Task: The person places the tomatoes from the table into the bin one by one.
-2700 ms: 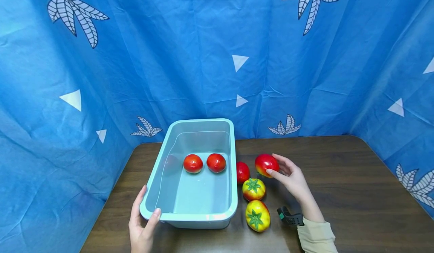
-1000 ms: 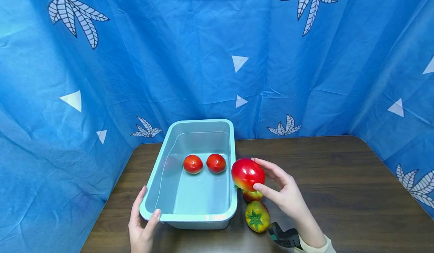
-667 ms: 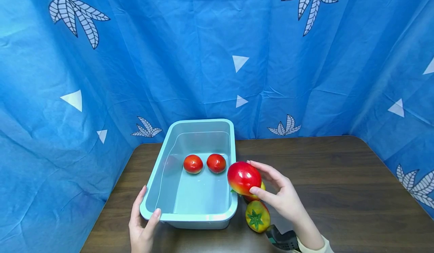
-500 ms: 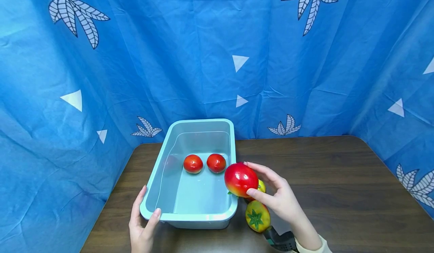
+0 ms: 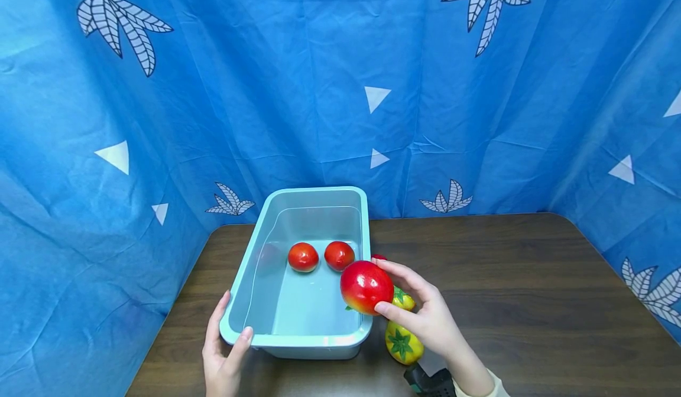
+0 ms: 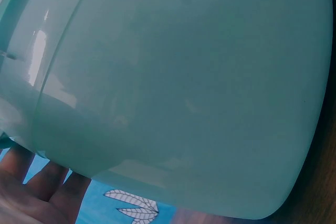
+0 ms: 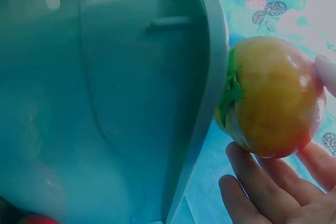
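My right hand (image 5: 420, 308) pinches a glossy tomato (image 5: 364, 286), red shading to yellow around a green leafy calyx, between thumb and fingers. It overlaps the right rim of a pale blue-green plastic bin (image 5: 298, 341) in the head view. In the right wrist view, the held tomato (image 7: 278, 98) appears beside the bin wall, calyx turned toward it. My left hand (image 5: 226, 350) grips the bin's near left corner, thumb on the rim and fingers along the outside. Two red tomatoes, a left one (image 5: 303, 257) and a right one (image 5: 339, 256), lie inside the bin.
Right of the bin on the dark wooden table (image 5: 505, 279) sit two yellow-red tomatoes, the nearer (image 5: 404, 342) and the farther (image 5: 402, 298), partly behind my hand. A third, red one (image 5: 379, 257) barely shows. A blue patterned cloth (image 5: 319, 90) hangs behind and at the sides.
My right hand has lifted the tomato from the table and carried it left and nearer, over the bin's right rim. My left hand and the bin have stayed put.
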`<state>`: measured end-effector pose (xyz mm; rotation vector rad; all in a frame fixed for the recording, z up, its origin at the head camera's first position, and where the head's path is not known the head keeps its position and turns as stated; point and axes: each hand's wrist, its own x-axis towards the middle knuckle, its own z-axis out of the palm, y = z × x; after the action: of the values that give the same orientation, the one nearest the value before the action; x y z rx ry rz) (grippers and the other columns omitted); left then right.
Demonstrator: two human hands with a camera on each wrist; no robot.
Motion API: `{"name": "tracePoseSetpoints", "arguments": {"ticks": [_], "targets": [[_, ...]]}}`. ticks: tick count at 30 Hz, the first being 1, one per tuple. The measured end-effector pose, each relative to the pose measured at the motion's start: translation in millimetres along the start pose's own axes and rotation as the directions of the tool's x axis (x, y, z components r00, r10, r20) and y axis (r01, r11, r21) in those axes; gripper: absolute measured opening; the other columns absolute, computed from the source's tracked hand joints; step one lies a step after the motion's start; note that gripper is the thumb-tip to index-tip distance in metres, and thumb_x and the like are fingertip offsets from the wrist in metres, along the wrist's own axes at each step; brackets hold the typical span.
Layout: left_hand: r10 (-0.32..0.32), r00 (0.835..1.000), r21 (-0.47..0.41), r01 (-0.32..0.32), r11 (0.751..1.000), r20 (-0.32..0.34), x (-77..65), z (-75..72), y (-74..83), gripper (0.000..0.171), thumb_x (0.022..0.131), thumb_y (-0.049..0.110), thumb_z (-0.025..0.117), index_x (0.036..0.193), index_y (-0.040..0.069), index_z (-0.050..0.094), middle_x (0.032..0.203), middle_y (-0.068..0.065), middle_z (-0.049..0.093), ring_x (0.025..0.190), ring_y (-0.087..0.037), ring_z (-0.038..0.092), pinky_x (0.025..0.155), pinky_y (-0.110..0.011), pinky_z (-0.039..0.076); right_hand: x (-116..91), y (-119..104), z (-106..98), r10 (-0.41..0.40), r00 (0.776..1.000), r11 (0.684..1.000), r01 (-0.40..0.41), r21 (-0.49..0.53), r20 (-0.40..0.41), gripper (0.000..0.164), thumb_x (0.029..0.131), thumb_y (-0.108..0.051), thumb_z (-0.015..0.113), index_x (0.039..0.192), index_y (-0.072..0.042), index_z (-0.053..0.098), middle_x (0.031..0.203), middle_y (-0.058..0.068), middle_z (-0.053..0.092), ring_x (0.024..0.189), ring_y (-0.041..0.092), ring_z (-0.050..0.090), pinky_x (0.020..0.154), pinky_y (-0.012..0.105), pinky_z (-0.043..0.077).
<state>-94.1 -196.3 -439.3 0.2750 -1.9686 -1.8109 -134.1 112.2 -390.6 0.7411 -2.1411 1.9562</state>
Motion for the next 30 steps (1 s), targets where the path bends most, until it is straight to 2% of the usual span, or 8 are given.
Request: {"name": "tracePoseSetpoints", "arguments": {"ticks": [7, 15, 24, 30], "targets": [[-0.002, 1.000, -0.003, 0.002, 1.000, 0.001, -0.6, 0.3, 1.1, 0.064, 0.087, 0.000, 0.060, 0.143, 0.021, 0.039, 0.142, -0.001, 0.038, 0.117, -0.016, 0.039, 0.087, -0.013, 0.036, -1.8, -1.4, 6.8, 0.026, 0.999, 0.999, -0.026, 0.027, 0.021, 0.058, 0.080, -0.007, 0.073, 0.133, -0.013, 0.051, 0.132, 0.006, 0.051, 0.116, 0.022, 0.050, 0.075, 0.036, 0.054], [-0.011, 1.000, 0.010, 0.011, 1.000, -0.004, -1.0, 1.0, 1.5, 0.064, 0.087, 0.001, 0.060, 0.144, 0.021, 0.039, 0.142, -0.001, 0.038, 0.117, -0.016, 0.039, 0.086, -0.012, 0.036, -3.7, -1.5, 13.7, 0.057, 0.998, 0.996, -0.059, 0.062, 0.035, 0.059, 0.078, -0.008, 0.074, 0.133, -0.015, 0.051, 0.130, 0.002, 0.052, 0.113, 0.024, 0.051, 0.074, 0.039, 0.054], [-0.008, 1.000, -0.006, 0.008, 1.000, -0.009, -1.0, 1.5, 0.6, 0.064, 0.087, 0.000, 0.060, 0.144, 0.018, 0.039, 0.141, -0.002, 0.038, 0.116, -0.017, 0.040, 0.086, -0.012, 0.037, -4.2, -1.1, 18.4, 0.056, 0.998, 0.998, -0.056, 0.011, 0.035, 0.059, 0.078, -0.011, 0.075, 0.132, -0.020, 0.052, 0.131, -0.002, 0.051, 0.115, 0.028, 0.049, 0.075, 0.036, 0.054], [-0.006, 1.000, 0.002, 0.006, 1.000, -0.010, -0.6, 1.0, 0.4, 0.063, 0.087, 0.000, 0.059, 0.144, 0.017, 0.038, 0.141, -0.002, 0.038, 0.116, -0.017, 0.040, 0.085, -0.012, 0.038, -4.5, -1.2, 20.8, 0.023, 0.999, 1.000, -0.022, -0.020, 0.040, 0.059, 0.079, -0.011, 0.074, 0.132, -0.020, 0.052, 0.131, -0.003, 0.052, 0.116, 0.022, 0.049, 0.079, 0.035, 0.052]]}}
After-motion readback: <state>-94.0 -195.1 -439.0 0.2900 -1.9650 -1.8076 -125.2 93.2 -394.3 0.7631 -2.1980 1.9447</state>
